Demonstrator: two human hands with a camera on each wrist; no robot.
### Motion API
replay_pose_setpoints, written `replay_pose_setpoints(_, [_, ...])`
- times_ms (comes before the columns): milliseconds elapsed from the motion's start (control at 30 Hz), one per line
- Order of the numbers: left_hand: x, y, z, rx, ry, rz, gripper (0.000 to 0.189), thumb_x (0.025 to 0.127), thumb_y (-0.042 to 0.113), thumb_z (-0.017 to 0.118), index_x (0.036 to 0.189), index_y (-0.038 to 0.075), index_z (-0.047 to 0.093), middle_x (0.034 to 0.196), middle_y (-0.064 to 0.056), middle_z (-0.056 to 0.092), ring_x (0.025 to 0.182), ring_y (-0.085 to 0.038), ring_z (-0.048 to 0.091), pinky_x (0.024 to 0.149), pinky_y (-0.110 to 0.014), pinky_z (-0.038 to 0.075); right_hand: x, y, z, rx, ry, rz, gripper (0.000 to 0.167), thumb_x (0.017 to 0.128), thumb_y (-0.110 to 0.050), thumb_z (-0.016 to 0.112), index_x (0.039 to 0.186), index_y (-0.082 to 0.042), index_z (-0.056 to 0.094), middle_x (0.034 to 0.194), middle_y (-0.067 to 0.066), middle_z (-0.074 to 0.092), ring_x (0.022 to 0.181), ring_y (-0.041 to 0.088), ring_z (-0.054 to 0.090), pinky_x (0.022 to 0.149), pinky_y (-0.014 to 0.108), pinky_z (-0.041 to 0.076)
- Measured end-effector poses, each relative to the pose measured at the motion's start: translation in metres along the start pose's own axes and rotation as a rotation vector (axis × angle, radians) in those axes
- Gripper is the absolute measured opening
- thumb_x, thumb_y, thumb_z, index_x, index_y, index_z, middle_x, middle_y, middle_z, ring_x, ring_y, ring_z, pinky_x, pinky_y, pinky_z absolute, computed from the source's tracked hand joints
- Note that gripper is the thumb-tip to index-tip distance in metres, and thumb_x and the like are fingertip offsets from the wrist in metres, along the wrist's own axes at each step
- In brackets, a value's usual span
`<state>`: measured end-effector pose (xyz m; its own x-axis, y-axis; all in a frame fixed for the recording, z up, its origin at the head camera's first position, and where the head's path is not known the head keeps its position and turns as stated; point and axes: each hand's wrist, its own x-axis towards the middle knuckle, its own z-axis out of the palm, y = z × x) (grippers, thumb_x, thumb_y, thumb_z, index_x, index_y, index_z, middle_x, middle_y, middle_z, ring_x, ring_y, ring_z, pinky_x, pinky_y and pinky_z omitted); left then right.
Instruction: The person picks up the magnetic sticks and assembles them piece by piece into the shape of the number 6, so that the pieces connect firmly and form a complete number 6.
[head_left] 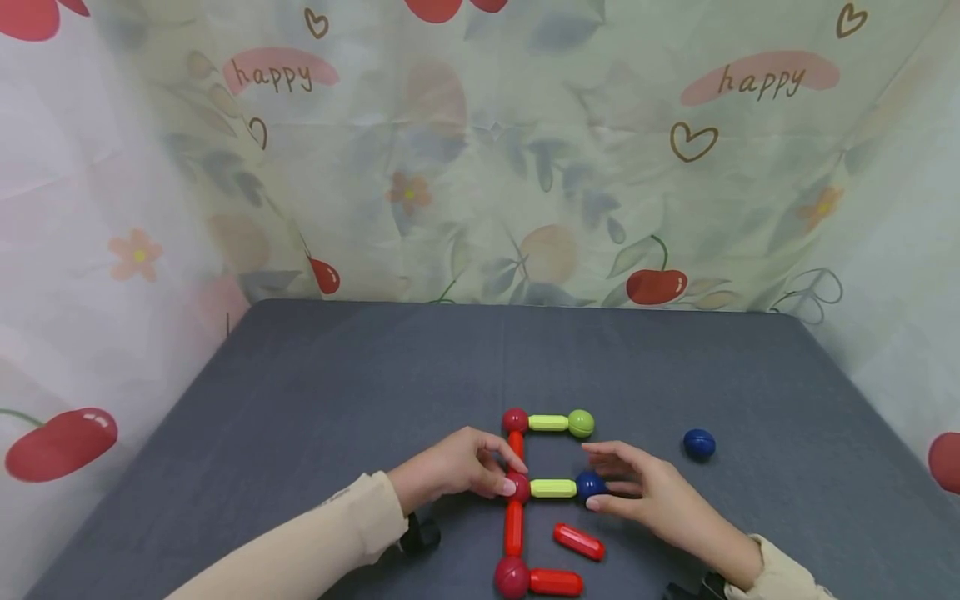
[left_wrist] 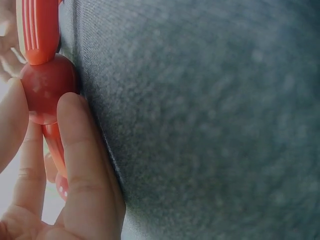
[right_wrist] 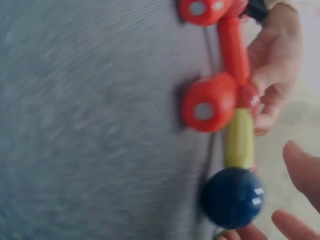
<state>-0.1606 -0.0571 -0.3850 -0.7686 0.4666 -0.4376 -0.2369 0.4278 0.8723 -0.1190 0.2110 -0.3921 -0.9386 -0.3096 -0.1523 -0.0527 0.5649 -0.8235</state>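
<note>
My left hand (head_left: 468, 467) pinches the middle red ball (left_wrist: 47, 87) between thumb and fingers. Red rods (head_left: 513, 529) join this ball to another red ball (head_left: 515, 421) farther away and a larger one (head_left: 513, 577) nearer. From the middle ball a yellow-green rod (head_left: 552, 488) runs right to a blue ball (right_wrist: 232, 197). My right hand (head_left: 648, 496) surrounds that ball with fingers spread; in the right wrist view the thumb stands apart from it. The far red ball carries another yellow-green rod (head_left: 548, 422) ending in a green ball (head_left: 581, 423).
A loose red rod (head_left: 579, 542) lies below the blue ball. Another red rod (head_left: 556, 582) sits against the near red ball. A second blue ball (head_left: 699, 444) rests farther right on the dark grey tabletop (head_left: 360, 375). A patterned curtain (head_left: 495, 167) stands behind the table.
</note>
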Motion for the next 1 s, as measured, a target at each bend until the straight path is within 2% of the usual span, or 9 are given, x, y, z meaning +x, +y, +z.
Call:
replay_pose_setpoints(133, [0.0,0.0,0.0,0.0,-0.001,-0.003,0.023,0.081,0.001,0.075,0.104,0.005,0.073,0.073,-0.002,0.067,0.065,-0.009,0.058,0.07,-0.028,0.057,-0.008,-0.009,-0.002,-0.03,0.034,-0.063,0.063,0.076,-0.03,0.082,0.129,-0.007,0.056,0.127,0.014,0.061,0.113,0.03,0.061,0.086,0.035,0.055])
replay_pose_setpoints(233, [0.0,0.0,0.0,-0.002,-0.003,-0.002,0.021,0.081,0.002,0.076,0.101,0.007,0.074,0.073,-0.003,0.068,0.065,-0.009,0.058,0.07,-0.028,0.057,-0.014,-0.016,-0.003,-0.043,0.012,-0.103,0.058,0.077,-0.029,0.081,0.126,-0.007,0.059,0.125,0.012,0.062,0.112,0.029,0.062,0.084,0.033,0.055])
replay_pose_setpoints(400, [0.0,0.0,0.0,0.006,-0.003,0.005,0.023,0.08,0.001,0.076,0.102,0.006,0.074,0.073,-0.002,0.067,0.064,-0.009,0.058,0.068,-0.027,0.057,-0.02,-0.022,0.001,-0.028,-0.094,-0.07,0.05,0.079,-0.031,0.08,0.121,-0.01,0.063,0.115,0.007,0.065,0.102,0.024,0.063,0.078,0.028,0.056])
replay_pose_setpoints(633, [0.0,0.001,0.0,0.005,-0.002,-0.004,0.022,0.08,0.0,0.075,0.102,0.005,0.074,0.073,-0.002,0.067,0.064,-0.01,0.057,0.068,-0.027,0.057,-0.02,-0.015,0.012,-0.032,-0.252,-0.013,0.04,0.081,-0.026,0.079,0.115,-0.01,0.066,0.108,0.004,0.067,0.09,0.018,0.063,0.075,0.031,0.057])
replay_pose_setpoints(800, [0.0,0.001,0.0,0.007,-0.003,-0.006,0.022,0.08,0.0,0.075,0.102,0.005,0.074,0.074,-0.003,0.067,0.064,-0.01,0.057,0.069,-0.028,0.057,-0.019,-0.014,0.019,-0.108,-0.282,0.012,0.033,0.08,-0.024,0.079,0.11,-0.013,0.069,0.095,-0.003,0.065,0.081,0.013,0.06,0.07,0.026,0.054])
replay_pose_setpoints(1000, [0.0,0.001,0.0,0.006,-0.002,-0.01,0.022,0.08,0.0,0.076,0.101,0.005,0.074,0.073,-0.003,0.067,0.064,-0.01,0.057,0.068,-0.028,0.057,-0.018,-0.014,0.025,-0.191,-0.285,-0.019,0.025,0.082,-0.023,0.077,0.104,-0.015,0.07,0.081,-0.006,0.061,0.07,0.009,0.055,0.061,0.02,0.047])
